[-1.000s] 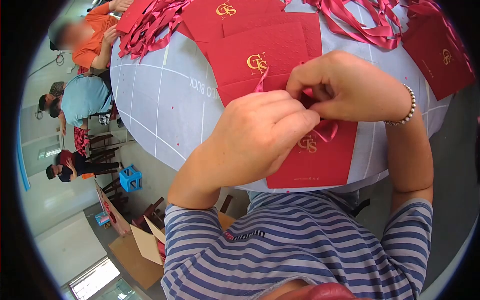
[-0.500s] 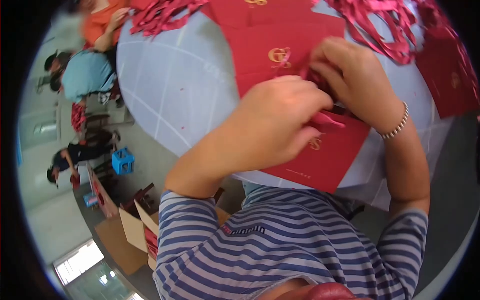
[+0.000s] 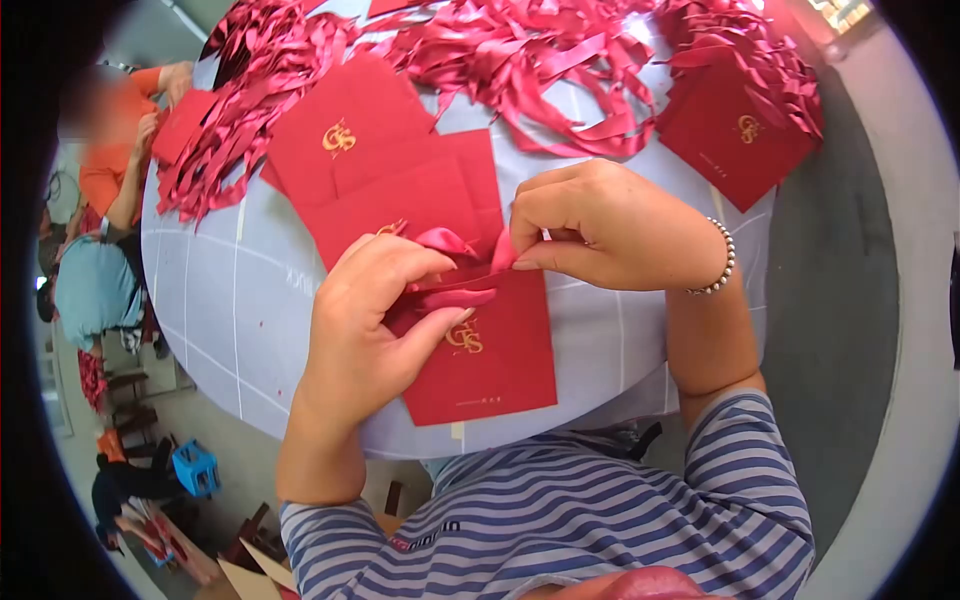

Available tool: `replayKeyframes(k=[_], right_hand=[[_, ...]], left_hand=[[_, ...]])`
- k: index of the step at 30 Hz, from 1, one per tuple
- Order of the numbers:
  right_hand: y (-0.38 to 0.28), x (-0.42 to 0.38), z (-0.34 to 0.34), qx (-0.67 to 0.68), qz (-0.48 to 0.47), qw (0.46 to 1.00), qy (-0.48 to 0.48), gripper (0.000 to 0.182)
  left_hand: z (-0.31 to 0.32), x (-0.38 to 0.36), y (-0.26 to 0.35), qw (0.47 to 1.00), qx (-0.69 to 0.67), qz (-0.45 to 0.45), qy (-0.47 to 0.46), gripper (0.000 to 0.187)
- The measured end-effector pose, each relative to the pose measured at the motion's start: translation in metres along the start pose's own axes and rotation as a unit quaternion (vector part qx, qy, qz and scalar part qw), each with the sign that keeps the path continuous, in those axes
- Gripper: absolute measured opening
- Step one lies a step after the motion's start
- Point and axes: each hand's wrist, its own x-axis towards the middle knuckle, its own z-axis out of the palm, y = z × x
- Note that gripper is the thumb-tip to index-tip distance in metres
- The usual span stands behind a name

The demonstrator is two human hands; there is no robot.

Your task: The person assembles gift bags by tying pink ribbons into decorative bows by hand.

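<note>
A red card folder (image 3: 495, 360) with a gold emblem lies flat at the near edge of the round table (image 3: 230, 310). My left hand (image 3: 375, 320) pinches a loop of red ribbon (image 3: 445, 243) at the folder's top edge. My right hand (image 3: 610, 225), with a bead bracelet on the wrist, pinches the other end of the same ribbon right beside it. Both hands work over the folder's top. More red folders (image 3: 350, 150) lie stacked just beyond it.
Heaps of loose red ribbon (image 3: 540, 70) cover the far side of the table. Another stack of red folders (image 3: 735, 135) lies at the far right. A person in orange (image 3: 110, 150) sits at the table's left. A blue stool (image 3: 195, 467) stands on the floor.
The view has tilted, so more of the table's far side shows. My hands have drawn apart a little, and the ribbon loop now shows between them.
</note>
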Motion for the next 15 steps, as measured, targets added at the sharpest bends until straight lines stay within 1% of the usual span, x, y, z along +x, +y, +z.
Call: replayKeyframes(k=[1,2,3,5,6,8,9,10,12,13,14,15], right_hand=[[-0.001,-0.001,-0.003,0.012,0.007,1.000,0.007,0.018],[-0.001,-0.003,-0.004,0.019,0.013,1.000,0.022,0.019],[-0.005,-0.002,-0.007,0.015,0.015,1.000,0.023,0.019],[-0.011,-0.003,-0.008,-0.006,0.086,0.996,0.006,0.021],[-0.015,-0.003,-0.005,-0.049,0.112,0.992,-0.010,0.028],[-0.012,-0.007,0.008,-0.115,0.117,0.985,-0.049,0.034],[-0.014,-0.006,0.012,-0.110,0.142,0.978,-0.104,0.039],[-0.016,-0.006,0.013,-0.117,0.143,0.978,-0.100,0.039],[-0.020,-0.006,0.015,-0.070,0.170,0.972,-0.145,0.039],[-0.016,-0.012,0.017,-0.028,0.125,0.986,-0.104,0.039],[-0.021,-0.016,0.012,-0.032,0.126,0.986,-0.102,0.039],[-0.028,-0.021,0.006,0.034,0.157,0.986,-0.042,0.036]], left_hand=[[0.001,0.000,-0.003,1.000,-0.010,0.007,-0.001,0.035],[0.003,-0.002,-0.006,1.000,-0.015,-0.020,-0.008,0.038],[0.002,-0.001,-0.007,1.000,-0.017,-0.017,-0.008,0.038],[0.003,0.002,-0.008,0.999,0.016,-0.017,-0.026,0.037],[0.003,0.003,-0.009,0.999,0.016,-0.012,-0.025,0.037],[0.002,0.002,-0.013,0.995,0.041,0.022,-0.090,0.034],[0.001,0.001,-0.015,0.991,0.059,0.024,-0.115,0.031],[0.000,0.001,-0.016,0.991,0.059,0.031,-0.112,0.031],[-0.001,0.000,-0.017,0.992,0.029,0.033,-0.116,0.029],[0.000,0.000,-0.017,0.992,0.029,0.039,-0.114,0.029],[0.001,0.000,-0.017,0.995,0.013,0.076,-0.069,0.031],[0.003,0.000,-0.015,0.993,-0.004,0.112,-0.023,0.034]])
